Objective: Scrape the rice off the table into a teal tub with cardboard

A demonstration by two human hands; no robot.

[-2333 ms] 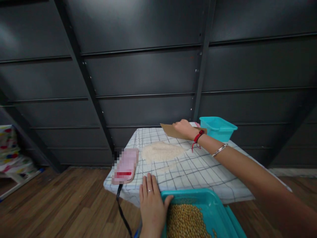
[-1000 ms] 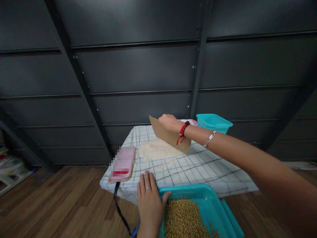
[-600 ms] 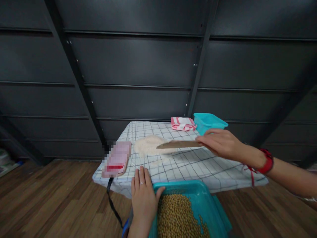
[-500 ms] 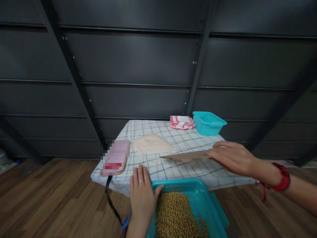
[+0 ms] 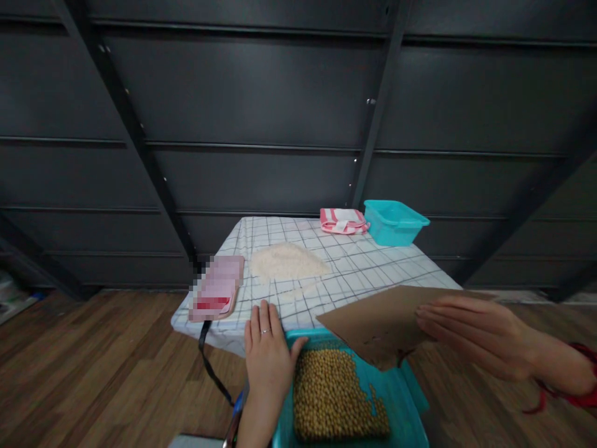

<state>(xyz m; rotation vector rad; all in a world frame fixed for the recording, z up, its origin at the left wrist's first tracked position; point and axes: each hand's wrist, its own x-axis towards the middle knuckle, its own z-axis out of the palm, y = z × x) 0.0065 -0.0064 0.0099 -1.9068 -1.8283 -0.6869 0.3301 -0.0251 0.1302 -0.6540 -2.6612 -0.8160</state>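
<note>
Carefully now: the right hand (image 5: pixel 480 336) grips the cardboard (image 5: pixel 373 317) by 1 end, seemingly above the teal tray (image 5: pixel 402 418) of beans (image 5: pixel 331 392). I'd hold it level and let the left hand (image 5: pixel 267 361), fingers outstretched, thumb on the rim, steady that tray.

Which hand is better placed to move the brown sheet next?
Probably right: the right hand grips the brown sheet, which overlaps the teal tray in view. The left hand, off the sheet, rests at the tray's edge.
</note>
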